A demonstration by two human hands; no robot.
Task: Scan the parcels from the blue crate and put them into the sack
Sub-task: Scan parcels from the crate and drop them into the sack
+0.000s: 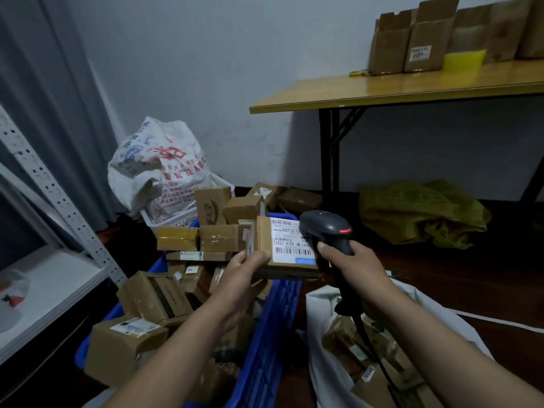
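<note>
Brown cardboard parcel [282,248] with white barcode label, gripped by the left hand [244,272] above the blue crate [273,334]; right hand [353,266] clenched around the black scanner [326,228], beside the white sack [323,363].

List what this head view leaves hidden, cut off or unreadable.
- Parcel label: the scanner covers its right side; the small print is too fine to read.
- Blue crate: lower parcels buried under the pile and the left hand.
- White sack: cut off by the bottom edge, the right hand's forearm across it.
- Shelf boxes: blurred, cropped at the top edge.
</note>
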